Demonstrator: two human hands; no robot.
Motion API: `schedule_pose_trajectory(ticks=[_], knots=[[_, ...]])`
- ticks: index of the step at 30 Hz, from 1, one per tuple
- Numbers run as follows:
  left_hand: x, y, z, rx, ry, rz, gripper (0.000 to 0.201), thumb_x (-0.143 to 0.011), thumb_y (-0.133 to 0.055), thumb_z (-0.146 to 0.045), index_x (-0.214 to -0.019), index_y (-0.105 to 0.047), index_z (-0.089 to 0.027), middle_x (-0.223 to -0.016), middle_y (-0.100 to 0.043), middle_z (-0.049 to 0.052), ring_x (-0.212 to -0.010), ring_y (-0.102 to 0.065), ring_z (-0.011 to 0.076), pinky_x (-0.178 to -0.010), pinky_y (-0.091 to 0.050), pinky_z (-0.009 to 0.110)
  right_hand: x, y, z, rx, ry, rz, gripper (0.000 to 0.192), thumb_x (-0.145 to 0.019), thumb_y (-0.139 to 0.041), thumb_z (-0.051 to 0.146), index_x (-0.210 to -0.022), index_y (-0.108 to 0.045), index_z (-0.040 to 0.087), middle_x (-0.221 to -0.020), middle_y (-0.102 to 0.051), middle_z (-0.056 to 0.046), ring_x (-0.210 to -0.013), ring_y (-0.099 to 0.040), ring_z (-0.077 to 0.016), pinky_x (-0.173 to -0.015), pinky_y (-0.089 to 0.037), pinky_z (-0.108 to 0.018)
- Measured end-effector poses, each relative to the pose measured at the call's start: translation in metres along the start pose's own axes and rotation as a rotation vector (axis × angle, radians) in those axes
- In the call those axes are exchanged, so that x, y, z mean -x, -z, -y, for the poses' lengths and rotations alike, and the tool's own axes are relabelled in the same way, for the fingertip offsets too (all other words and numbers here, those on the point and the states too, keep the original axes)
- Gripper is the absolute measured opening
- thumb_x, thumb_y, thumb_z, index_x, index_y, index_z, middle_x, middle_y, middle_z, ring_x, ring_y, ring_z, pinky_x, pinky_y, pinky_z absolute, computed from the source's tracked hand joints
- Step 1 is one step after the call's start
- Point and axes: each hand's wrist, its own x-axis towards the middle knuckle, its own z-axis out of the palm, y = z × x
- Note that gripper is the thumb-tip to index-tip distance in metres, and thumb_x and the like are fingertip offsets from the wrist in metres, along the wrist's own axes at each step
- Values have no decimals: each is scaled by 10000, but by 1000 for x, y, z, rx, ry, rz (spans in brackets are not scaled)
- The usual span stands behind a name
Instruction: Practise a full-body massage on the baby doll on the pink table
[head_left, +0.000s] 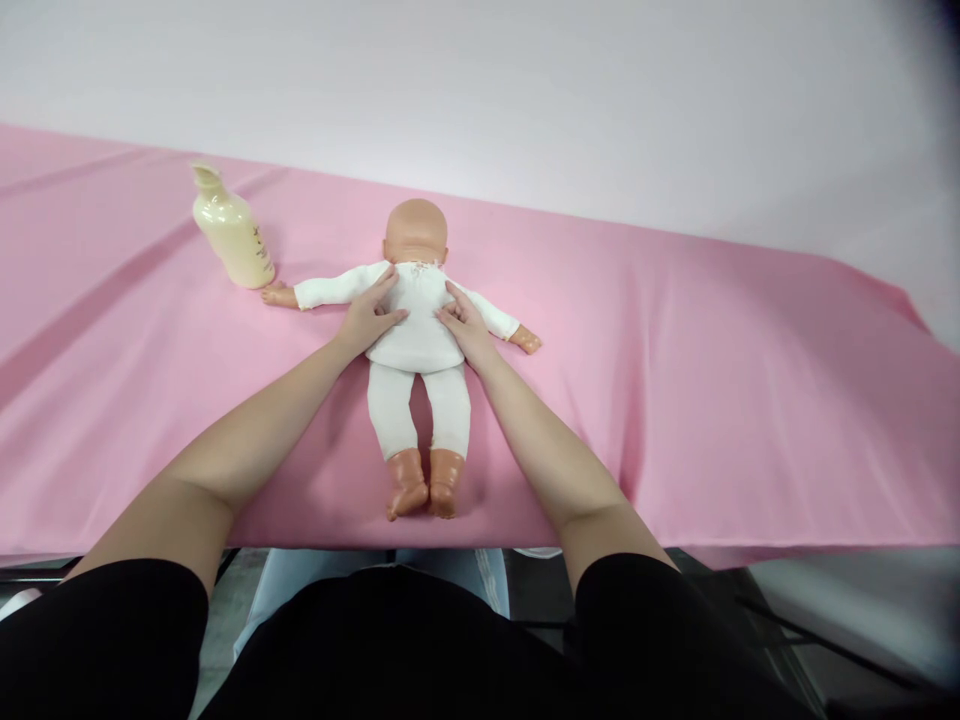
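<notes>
A baby doll (417, 320) with a white cloth body lies stretched out on the pink cloth, its head away from me and its face hidden from view. Its arms are spread to both sides. My left hand (371, 315) rests on the left side of the doll's upper body, thumb apart from the fingers and pointing inward. On the opposite side, my right hand (466, 322) lies against the upper body in much the same way, thumb also turned toward the middle. Neither hand is closed around the doll.
A pale yellow pump bottle (234, 235) stands at the left, close to the doll's outstretched hand. The pink cloth (720, 400) covers the table and has folds in it. Behind the table rises a white surface (525, 100). The table's front edge is just below the doll's feet.
</notes>
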Motion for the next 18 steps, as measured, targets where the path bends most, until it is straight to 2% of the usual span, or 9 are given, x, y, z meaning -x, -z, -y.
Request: schedule_pose_trajectory(ticks=[2,4,6,9,11,14,16,18], knots=[[1,-1,-5,8,0,8,577,-772,-793,-337,-1335,-682,-268,-1534,-540,107,-662,-577,117,-653,-509,329,1,0,3,9,15,-3,720,-847,-693,582,-1472,-470,303,-876,-544,-9,-785,-514,-202,-854,-487,-414],[4,-1,-11,27,-20,31,387,-824,-737,-370,-1177,-764,-213,-1334,-699,109,-687,-595,134,-665,-489,314,3,0,6,24,49,9,651,-852,-675,607,-1411,-533,307,-855,-520,-1,-766,-490,-194,-839,-476,-400],[6,-1,-17,60,-48,58,304,-868,-685,-422,-1004,-799,-174,-1141,-772,109,-727,-615,151,-674,-473,301,5,0,11,60,104,34,553,-851,-654,651,-1273,-638,294,-839,-502,0,-761,-473,-188,-829,-467,-388],[8,0,-22,87,-70,120,327,-830,-718,-478,-907,-786,-168,-1038,-784,97,-655,-564,126,-618,-424,281,7,1,16,113,188,77,541,-819,-648,729,-1081,-726,262,-860,-513,-14,-813,-490,-196,-854,-462,-388],[7,1,-22,87,-91,169,335,-758,-782,-475,-920,-779,-182,-1031,-778,84,-620,-525,111,-597,-403,277,8,3,17,125,217,110,591,-789,-648,771,-1067,-740,258,-905,-535,-30,-877,-513,-215,-889,-462,-397],[6,2,-22,90,-134,199,351,-685,-840,-434,-939,-770,-203,-1058,-758,81,-804,-630,170,-725,-479,306,8,4,18,136,210,151,637,-739,-678,797,-1093,-738,272,-971,-557,-46,-951,-536,-239,-931,-462,-411],[6,1,-21,78,-136,200,337,-682,-844,-416,-938,-763,-212,-1085,-744,82,-976,-663,217,-861,-505,348,9,3,18,151,194,164,620,-712,-734,764,-1102,-730,283,-1014,-567,-48,-995,-547,-250,-959,-460,-419],[7,0,-20,64,-126,193,310,-704,-831,-412,-934,-757,-217,-1096,-736,79,-1044,-665,232,-936,-503,375,10,2,19,166,181,159,560,-716,-784,689,-1104,-722,291,-1050,-575,-45,-1038,-552,-253,-997,-451,-426]])
